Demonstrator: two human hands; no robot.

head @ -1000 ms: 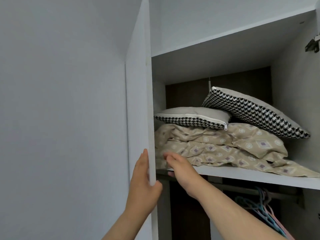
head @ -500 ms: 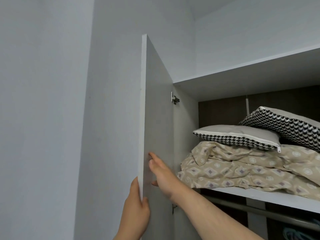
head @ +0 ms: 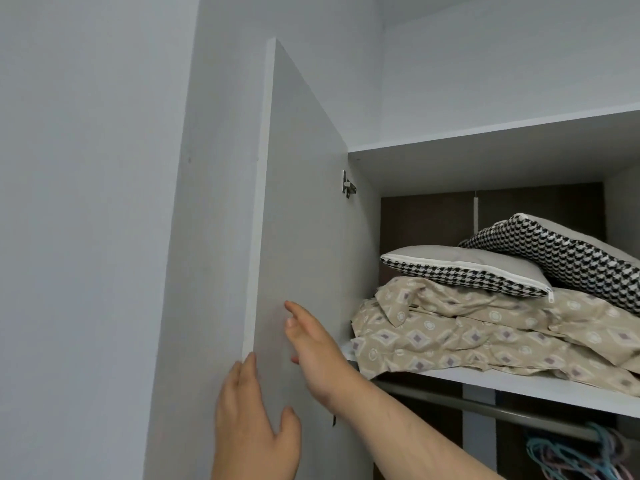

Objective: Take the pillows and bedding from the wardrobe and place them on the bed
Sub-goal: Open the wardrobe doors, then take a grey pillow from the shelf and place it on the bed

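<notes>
On the wardrobe's upper shelf (head: 519,388) lies folded beige patterned bedding (head: 485,337). Two houndstooth pillows rest on it: a flat one (head: 464,268) at the left and a tilted one (head: 561,251) at the right. The white wardrobe door (head: 304,202) stands swung out to the left. My left hand (head: 252,420) lies against the door's outer edge, thumb on the inner face. My right hand (head: 311,344) is pressed flat on the door's inner face, fingers spread, left of the bedding and apart from it.
A grey wall (head: 86,202) runs along the left, close behind the open door. A metal hinge (head: 347,184) sits at the door's top. Under the shelf runs a hanging rail (head: 485,408) with pastel hangers (head: 568,452) at the lower right.
The door has swung further open to the left. My right hand left the bedding's edge and now pushes on the door's inner face; my left hand stays on the door's edge.
</notes>
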